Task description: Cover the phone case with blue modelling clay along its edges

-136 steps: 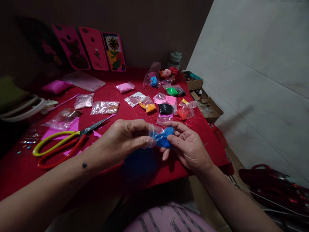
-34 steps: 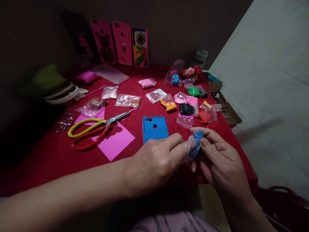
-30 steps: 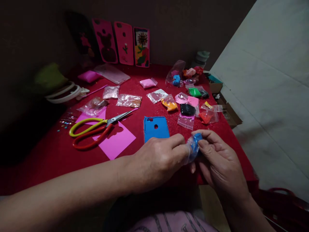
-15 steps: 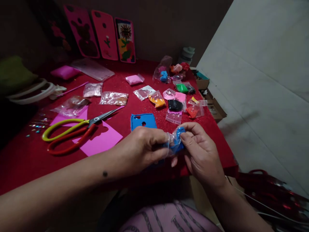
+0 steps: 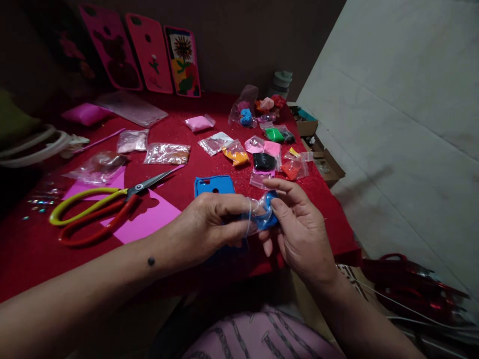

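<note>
A small clear plastic bag of blue clay (image 5: 268,213) is held up between both hands above the table's front edge. Fingers of my left hand (image 5: 220,219) reach into the bag's mouth, closed around the clay. With thumb and fingers, my right hand (image 5: 299,224) pinches the bag's far end from outside. Under and behind my left hand lies a blue phone case (image 5: 211,184) with cut-outs at its top; its middle is hidden by the hand.
Scissors (image 5: 139,188) with yellow and red handles lie on pink paper (image 5: 149,224) at left. Several clay bags, including black (image 5: 264,161) and orange (image 5: 236,155) ones, are spread behind my hands. Decorated phone cases (image 5: 183,62) lean on the wall.
The whole view has shifted slightly, moving the scene left. Both hands still hold the bag; the blue clay has been squeezed into a slightly different shape, and my right fingers have shifted on it.
</note>
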`<state>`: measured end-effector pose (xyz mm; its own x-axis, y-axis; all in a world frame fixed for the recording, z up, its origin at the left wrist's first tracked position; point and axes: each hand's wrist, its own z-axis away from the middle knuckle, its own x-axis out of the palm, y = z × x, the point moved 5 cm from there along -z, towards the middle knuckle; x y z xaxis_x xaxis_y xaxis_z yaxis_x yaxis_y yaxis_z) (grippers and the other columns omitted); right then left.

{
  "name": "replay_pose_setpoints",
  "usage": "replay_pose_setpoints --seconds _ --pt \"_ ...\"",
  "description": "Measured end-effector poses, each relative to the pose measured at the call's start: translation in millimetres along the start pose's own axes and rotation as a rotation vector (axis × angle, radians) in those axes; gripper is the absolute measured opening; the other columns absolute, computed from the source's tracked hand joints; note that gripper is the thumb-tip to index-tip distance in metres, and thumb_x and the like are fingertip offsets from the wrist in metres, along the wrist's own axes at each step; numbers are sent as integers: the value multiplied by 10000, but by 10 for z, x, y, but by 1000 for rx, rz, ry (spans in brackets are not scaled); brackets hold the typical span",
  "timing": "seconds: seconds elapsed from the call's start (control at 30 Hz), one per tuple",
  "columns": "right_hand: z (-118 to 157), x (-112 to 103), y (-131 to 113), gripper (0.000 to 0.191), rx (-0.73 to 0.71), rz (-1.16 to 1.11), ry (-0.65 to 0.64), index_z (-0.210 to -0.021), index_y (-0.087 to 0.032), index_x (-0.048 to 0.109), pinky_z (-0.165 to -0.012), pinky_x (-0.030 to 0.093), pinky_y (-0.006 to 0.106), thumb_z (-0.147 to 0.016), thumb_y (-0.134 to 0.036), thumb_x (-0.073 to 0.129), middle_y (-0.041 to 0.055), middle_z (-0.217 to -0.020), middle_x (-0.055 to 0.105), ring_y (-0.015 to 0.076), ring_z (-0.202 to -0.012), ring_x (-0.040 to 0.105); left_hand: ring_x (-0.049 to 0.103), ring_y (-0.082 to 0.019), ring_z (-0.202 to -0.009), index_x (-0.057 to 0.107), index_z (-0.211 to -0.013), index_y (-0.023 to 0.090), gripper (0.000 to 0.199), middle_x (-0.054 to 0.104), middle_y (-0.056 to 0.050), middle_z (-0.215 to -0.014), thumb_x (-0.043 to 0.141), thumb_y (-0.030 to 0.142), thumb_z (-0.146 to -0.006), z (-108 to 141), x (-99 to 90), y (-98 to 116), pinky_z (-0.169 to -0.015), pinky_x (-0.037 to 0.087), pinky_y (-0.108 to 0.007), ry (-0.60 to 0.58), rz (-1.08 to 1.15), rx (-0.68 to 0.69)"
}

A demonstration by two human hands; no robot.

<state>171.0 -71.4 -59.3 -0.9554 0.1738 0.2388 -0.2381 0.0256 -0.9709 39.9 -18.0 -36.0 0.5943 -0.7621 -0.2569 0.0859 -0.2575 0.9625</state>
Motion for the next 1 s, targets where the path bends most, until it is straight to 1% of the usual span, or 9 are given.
replay_pose_setpoints --seconds 0.1,0.17,0.3,0.4,0.5,0.6,0.73,0.83,1.0 --pt "7 4 38 151 35 21 -10 -1076 -254 646 -321 443 145 -959 -323 581 -56 -622 576 70 -384 535 641 -82 -641 768 -919 168 197 742 4 -783 605 74 -861 -7 5 43 -592 527 -145 -21 -68 67" --pt "21 10 61 157 49 21 -18 -1062 -237 655 -317 423 141 -959 -327 578 -59 -566 566 70 -360 518 656 -91 -685 756 -936 161 191 747 -7 -820 592 86 -875 -11 14 61 -616 533 -151 -72 -81 83" --pt "37 1 69 170 47 36 6 -1063 -233 656 -314 394 138 -954 -345 591 -65 -553 553 69 -356 511 598 -69 -583 726 -906 143 170 708 -2 -756 556 143 -912 -8 10 52 -532 496 -133 -176 -96 8" --pt "28 -25 57 176 44 46 21 -1081 -241 643 -332 409 145 -952 -352 597 -59 -584 556 73 -391 522 578 -67 -519 723 -882 142 132 681 13 -675 592 152 -888 -3 -41 27 -508 493 -143 -120 -82 -38" --pt "20 -40 48 215 33 -4 -24 -1142 -266 610 -398 471 169 -939 -337 620 -36 -725 596 77 -486 553 624 -93 -555 752 -936 169 129 740 -1 -739 641 186 -871 -3 -75 -11 -528 526 -174 -32 -6 -51" --pt "25 -28 53 302 32 -59 -114 -1193 -269 572 -488 516 206 -906 -287 664 -24 -815 607 75 -533 565 682 -113 -691 766 -894 195 114 781 2 -821 653 191 -875 -15 -62 -5 -631 549 -187 -31 -3 13" --pt "19 -9 57 387 45 -65 -157 -1246 -261 517 -586 577 258 -893 -265 675 -27 -785 629 108 -579 622 634 -84 -591 746 -836 162 152 751 6 -726 606 131 -888 -34 -63 -17 -565 510 -161 -28 -90 21" --pt "0 -1 45 397 51 -63 -122 -1227 -260 529 -555 601 252 -869 -248 700 -34 -784 629 112 -576 645 641 -80 -614 739 -819 156 107 732 17 -713 648 117 -862 -30 -91 -13 -586 509 -153 24 -60 44" --pt "-7 33 20 395 42 -42 -51 -1181 -262 562 -483 622 269 -828 -263 739 -46 -738 627 130 -550 653 677 -94 -709 742 -808 157 98 755 13 -748 671 113 -861 -23 -79 22 -657 521 -163 19 -19 82"
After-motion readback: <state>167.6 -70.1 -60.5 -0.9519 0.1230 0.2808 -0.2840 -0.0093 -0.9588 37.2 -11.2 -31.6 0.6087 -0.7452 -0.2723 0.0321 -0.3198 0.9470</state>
